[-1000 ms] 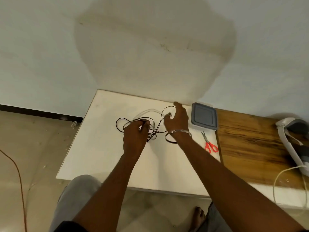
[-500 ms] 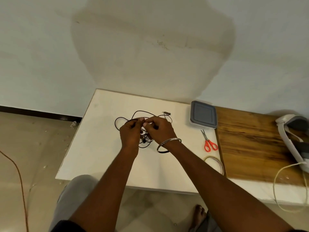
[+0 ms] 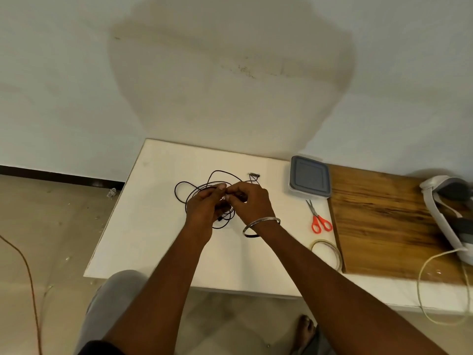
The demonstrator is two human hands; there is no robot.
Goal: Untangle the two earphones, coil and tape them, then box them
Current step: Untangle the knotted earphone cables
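2 earphones, thin black rubbery cords (image 3: pixel 204 187), sit knotted in 1 loose tangle near the middle of the flat white rectangular board (image 3: pixel 143 226), loops spilling left and toward the wall, 1 small dark end piece (image 3: pixel 254 175) lying just past the hands. Left hand (image 3: pixel 206 204) and right hand (image 3: pixel 252 202) meet over the tangle, fingertips pinched narrow on cord strands at the knot; the exact strand each one holds is hidden by the fingers. Plain metal bangle (image 3: pixel 261 224) on the right wrist.

Judgement: step in hand is untangling, early in the task, nothing coiled or taped. Cord looks very light, limp, no stiffness, likely to snag on itself; pulling hard would tighten knots and could strain the ends. Best hold is a fingertip pinch right beside a crossing, feeding a free end back through, not yanking loops.

Outward: grey-lidded square clear plastic box (image 3: pixel 309 179), lid on, at the board's far right corner. Red-handled steel scissors (image 3: pixel 318 219) near it, toward the person. Clear tape roll (image 3: pixel 326 252) at the board's right edge, touching the brown wooden plank (image 3: pixel 384 226). White and grey headset (image 3: pixel 445 213) with a white cable (image 3: pixel 425 278) on the far right. Orange wire (image 3: pixel 28 275) on the tan floor at left.
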